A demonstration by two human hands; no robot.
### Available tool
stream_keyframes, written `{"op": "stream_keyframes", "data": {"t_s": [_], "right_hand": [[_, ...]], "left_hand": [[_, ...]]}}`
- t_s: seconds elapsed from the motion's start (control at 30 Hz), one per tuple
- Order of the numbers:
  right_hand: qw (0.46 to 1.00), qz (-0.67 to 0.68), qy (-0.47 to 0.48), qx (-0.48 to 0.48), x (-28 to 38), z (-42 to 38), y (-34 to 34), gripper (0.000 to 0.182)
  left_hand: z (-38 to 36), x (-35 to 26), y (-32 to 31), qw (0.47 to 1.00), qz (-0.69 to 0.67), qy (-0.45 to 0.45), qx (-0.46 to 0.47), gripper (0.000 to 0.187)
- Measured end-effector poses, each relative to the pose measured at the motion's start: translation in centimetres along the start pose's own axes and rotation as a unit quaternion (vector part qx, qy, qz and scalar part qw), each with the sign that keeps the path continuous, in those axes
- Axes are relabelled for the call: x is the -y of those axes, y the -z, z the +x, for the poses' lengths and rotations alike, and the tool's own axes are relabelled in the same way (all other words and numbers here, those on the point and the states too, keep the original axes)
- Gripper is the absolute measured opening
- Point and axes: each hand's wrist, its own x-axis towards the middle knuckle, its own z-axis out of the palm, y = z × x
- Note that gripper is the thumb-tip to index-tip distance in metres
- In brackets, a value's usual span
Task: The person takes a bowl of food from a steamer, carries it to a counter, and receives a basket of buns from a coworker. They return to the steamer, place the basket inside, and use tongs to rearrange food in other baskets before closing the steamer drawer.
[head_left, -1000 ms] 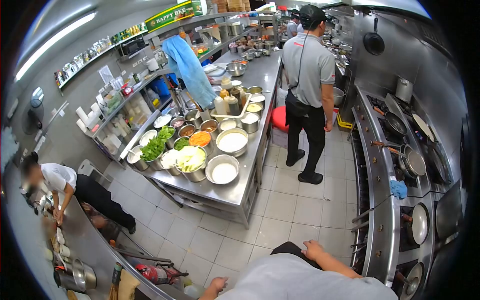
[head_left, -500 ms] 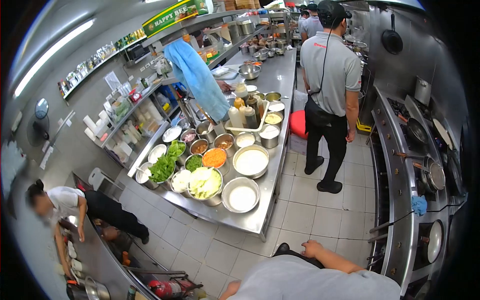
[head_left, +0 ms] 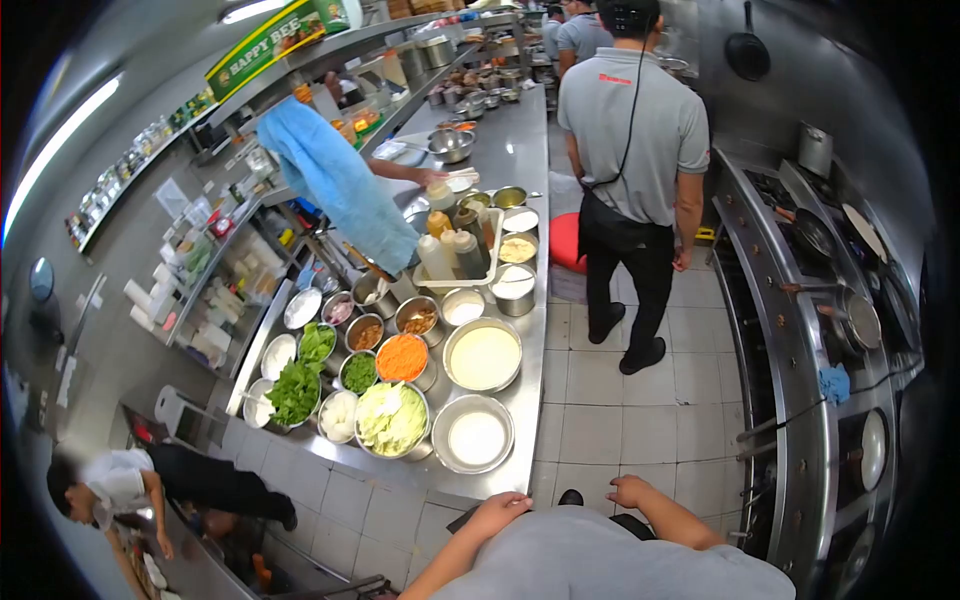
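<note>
Nothing is seen gripped by either of the hands. The left hand [head_left: 503, 512] is held palm down, loosely extended, just nearer than the metal bowl [head_left: 477, 437], beside the corner of the tabletop [head_left: 522, 440]; whether the edge is touched cannot be told. The right hand [head_left: 628, 490] is held out above the floor, to the right of the bowl and well apart from it, its fingers slack and unburdened, perhaps for balance. The bowl itself, partly filled with something white, is set upright near the corner, presumably so that it can be reached easily. The cabbage pot [head_left: 391, 418] is stood close to its left, and the pot of pale yellow liquid [head_left: 483, 358] just beyond it. Farther to the bowl's left and beyond, shredded carrot [head_left: 402, 357], chopped greens [head_left: 358, 373] and leafy greens [head_left: 295, 392] are kept in separate containers, probably to prevent mixing. Beyond the bowl, squeeze bottles [head_left: 435, 257] are gathered upright in a tray [head_left: 456, 284], whose rim likely keeps them together. A co-worker [head_left: 635, 130] is seen from behind, beyond the bowl and to its right.
</note>
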Motion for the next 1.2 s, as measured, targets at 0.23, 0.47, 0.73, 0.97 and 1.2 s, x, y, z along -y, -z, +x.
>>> {"op": "stream_keyframes", "data": {"t_s": [0.23, 0.47, 0.73, 0.97, 1.2], "right_hand": [[0.873, 0.296, -0.309, -0.233, -9.8, -7.6, -16.0, 0.054], [0.704, 0.330, -0.622, -0.091, 2.7, -34.9, -27.7, 0.055], [0.486, 0.269, -0.807, -0.200, 21.8, -52.1, -35.8, 0.054], [0.440, 0.335, -0.777, -0.300, 22.9, -51.4, -36.5, 0.058], [0.353, 0.320, -0.828, -0.295, 20.9, -50.8, -35.6, 0.052]], "left_hand": [[2.8, 0.0, 3.9, 0.985, 0.081, -0.060, 0.139, 0.045], [3.8, 0.5, 6.6, 0.894, 0.231, -0.323, 0.209, 0.027], [2.9, 1.9, 6.7, 0.818, 0.288, -0.474, 0.154, 0.022], [1.9, 1.9, 9.7, 0.618, 0.483, -0.603, 0.143, 0.044], [3.0, 3.0, 9.6, 0.590, 0.557, -0.573, 0.117, 0.055]]}}
